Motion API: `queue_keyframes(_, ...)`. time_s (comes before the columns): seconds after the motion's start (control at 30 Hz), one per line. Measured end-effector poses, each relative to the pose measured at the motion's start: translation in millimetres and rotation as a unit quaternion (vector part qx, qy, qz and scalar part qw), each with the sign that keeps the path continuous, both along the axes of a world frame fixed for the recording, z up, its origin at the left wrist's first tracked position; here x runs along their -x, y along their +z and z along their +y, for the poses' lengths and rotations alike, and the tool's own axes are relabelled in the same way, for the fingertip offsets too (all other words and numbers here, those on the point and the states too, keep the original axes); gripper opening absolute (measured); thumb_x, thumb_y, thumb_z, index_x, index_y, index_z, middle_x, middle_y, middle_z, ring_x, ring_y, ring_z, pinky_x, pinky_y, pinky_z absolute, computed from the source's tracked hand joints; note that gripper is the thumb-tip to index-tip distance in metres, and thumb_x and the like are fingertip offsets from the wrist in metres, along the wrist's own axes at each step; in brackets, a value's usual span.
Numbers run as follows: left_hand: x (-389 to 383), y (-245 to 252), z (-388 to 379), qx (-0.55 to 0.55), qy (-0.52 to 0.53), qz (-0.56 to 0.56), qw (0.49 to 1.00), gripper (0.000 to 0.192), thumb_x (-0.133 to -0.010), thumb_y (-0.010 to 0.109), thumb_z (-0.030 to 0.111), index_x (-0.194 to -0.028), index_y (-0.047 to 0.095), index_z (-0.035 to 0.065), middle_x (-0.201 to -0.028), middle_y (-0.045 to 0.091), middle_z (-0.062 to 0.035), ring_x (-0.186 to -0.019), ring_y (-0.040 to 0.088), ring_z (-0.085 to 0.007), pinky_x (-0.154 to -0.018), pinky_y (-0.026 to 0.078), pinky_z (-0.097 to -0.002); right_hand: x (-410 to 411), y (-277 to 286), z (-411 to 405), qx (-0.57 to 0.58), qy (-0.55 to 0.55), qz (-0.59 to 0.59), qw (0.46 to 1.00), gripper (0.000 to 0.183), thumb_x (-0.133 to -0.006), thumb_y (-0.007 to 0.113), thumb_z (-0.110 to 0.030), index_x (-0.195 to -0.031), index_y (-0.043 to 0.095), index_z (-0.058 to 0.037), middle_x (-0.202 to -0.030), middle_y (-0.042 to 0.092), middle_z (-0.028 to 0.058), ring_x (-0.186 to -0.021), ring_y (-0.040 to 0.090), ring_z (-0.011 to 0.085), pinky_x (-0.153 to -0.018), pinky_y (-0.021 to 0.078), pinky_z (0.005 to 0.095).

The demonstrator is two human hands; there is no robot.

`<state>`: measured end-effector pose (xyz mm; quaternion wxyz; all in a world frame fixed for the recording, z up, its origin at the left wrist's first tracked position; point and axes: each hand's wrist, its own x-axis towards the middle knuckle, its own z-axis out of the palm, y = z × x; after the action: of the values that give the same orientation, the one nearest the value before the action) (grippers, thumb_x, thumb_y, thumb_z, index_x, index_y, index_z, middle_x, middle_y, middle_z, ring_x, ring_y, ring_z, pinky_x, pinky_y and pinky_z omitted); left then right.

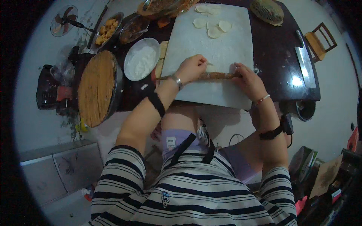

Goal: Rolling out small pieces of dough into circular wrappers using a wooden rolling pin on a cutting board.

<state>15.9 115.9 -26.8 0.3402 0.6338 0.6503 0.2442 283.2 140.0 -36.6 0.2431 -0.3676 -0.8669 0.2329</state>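
My right hand (247, 77) grips the right end of a wooden rolling pin (216, 75), which lies across the near part of a white board (209, 93). Just beyond the pin, my left hand (193, 67) pinches the edge of a small dough round (210, 67), partly hidden by the fingers; the pin's left end passes beneath that wrist. Several thin dough wrappers (199, 23) lie at the far end of the board, some overlapping. To the board's left stands a white bowl of flour (141, 59).
A round wooden board (97, 89) sits at the left. Farther back are a bowl of yellow fried food (107, 31) and a bowl of dark food (134, 28). A cleaver (306, 67) lies at the right, with a woven basket (267, 12) at the far edge.
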Motion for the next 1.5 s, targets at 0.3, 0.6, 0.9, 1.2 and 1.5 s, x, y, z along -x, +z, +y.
queue_keyframes(0.3, 5, 15, 14, -0.027, -0.036, 0.078, 0.996, 0.026, -0.089, 0.068, 0.028, -0.102, 0.069, 0.0048, -0.092, 0.073, -0.0104, -0.085, 0.069, -0.0240, -0.079, 0.052, -0.0343, 16, -18, 33, -0.107, -0.049, -0.066, 0.991, 0.041, -0.093, 0.061, -0.031, -0.125, 0.059, -0.0070, -0.142, 0.053, 0.0115, -0.135, 0.044, 0.0344, -0.110, 0.0394, 0.0430)
queue_keyframes(0.6, 11, 15, -12, -0.168, -0.009, 0.106, 0.980, 0.028, -0.089, 0.064, 0.025, -0.111, 0.061, 0.0079, -0.091, 0.070, -0.0140, -0.086, 0.069, -0.0288, -0.077, 0.052, -0.0383, 17, -15, 19, -0.134, -0.007, -0.058, 0.989, 0.039, -0.091, 0.063, -0.030, -0.125, 0.060, -0.0116, -0.142, 0.053, 0.0092, -0.135, 0.045, 0.0327, -0.111, 0.0396, 0.0422)
queue_keyframes(0.9, 39, -9, -48, -0.142, 0.081, 0.093, 0.982, 0.028, -0.090, 0.064, 0.029, -0.107, 0.062, 0.0080, -0.090, 0.069, -0.0149, -0.082, 0.068, -0.0318, -0.073, 0.052, -0.0400, 25, -12, -17, -0.088, 0.078, -0.027, 0.993, 0.040, -0.085, 0.071, -0.029, -0.120, 0.063, -0.0100, -0.139, 0.055, 0.0092, -0.134, 0.047, 0.0338, -0.107, 0.0426, 0.0427)
queue_keyframes(1.2, 50, 13, -22, -0.078, -0.056, 0.136, 0.986, 0.025, -0.091, 0.063, 0.027, -0.101, 0.066, 0.0046, -0.085, 0.069, -0.0156, -0.077, 0.067, -0.0315, -0.070, 0.052, -0.0393, 34, -26, 18, -0.148, 0.033, -0.039, 0.988, 0.031, -0.089, 0.063, -0.021, -0.118, 0.061, -0.0109, -0.130, 0.062, 0.0077, -0.131, 0.049, 0.0306, -0.107, 0.0423, 0.0421)
queue_keyframes(1.5, 28, -10, -25, -0.009, -0.044, -0.087, 0.995, 0.031, -0.090, 0.066, 0.017, -0.117, 0.058, 0.0037, -0.099, 0.069, -0.0083, -0.087, 0.066, -0.0162, -0.077, 0.052, -0.0316, -10, 1, -4, 0.017, 0.031, -0.039, 0.999, 0.033, -0.088, 0.064, -0.018, -0.120, 0.061, -0.0112, -0.131, 0.061, 0.0071, -0.129, 0.052, 0.0309, -0.104, 0.0452, 0.0415)
